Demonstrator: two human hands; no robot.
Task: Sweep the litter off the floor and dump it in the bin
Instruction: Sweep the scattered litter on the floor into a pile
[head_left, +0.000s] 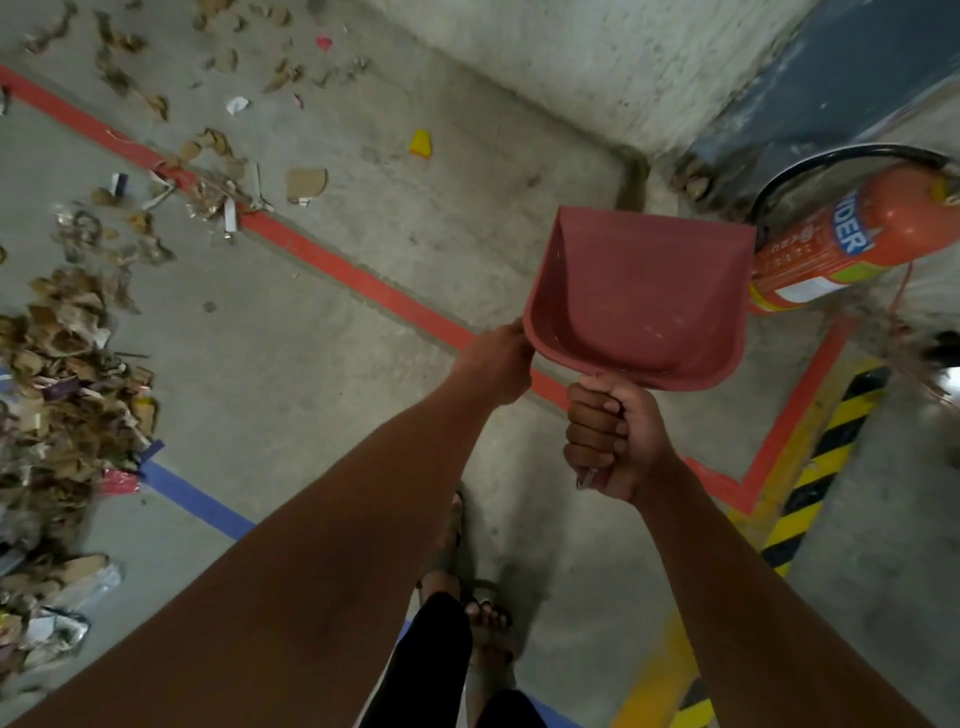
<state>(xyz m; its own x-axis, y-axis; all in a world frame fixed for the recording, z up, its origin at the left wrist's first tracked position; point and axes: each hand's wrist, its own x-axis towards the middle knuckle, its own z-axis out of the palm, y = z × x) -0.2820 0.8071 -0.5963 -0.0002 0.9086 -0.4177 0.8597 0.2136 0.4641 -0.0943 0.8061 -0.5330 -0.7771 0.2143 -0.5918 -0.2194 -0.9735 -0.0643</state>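
A heap of brown leaves, torn cardboard and paper scraps (62, 374) lies on the grey concrete floor (322, 332) at about nine o'clock from the person's feet, with thinner litter trailing up toward eleven o'clock along a red painted floor line (332, 260). Nothing of it is in the pan yet, and no bin or broom shows.

The left hand (498, 364) reaches forward at twelve o'clock, its fingers pinching the near left rim of a dull-red plastic dustpan (639, 296). The right hand (608, 441) is just beside it at one o'clock, fingers curled tight round the pan's handle, which is mostly hidden in the fist. The pan is held in the air, empty, its open mouth pointing away toward twelve to one o'clock, its long axis running from the right fist outward.

The coming move likely turns on this: the heap lies well apart to the left of both hands, and the pan's mouth faces away from it, so the pan probably has to swing toward nine o'clock and come down. The left hand is the nearer one.

A red fire extinguisher (852, 244) lies at two o'clock.
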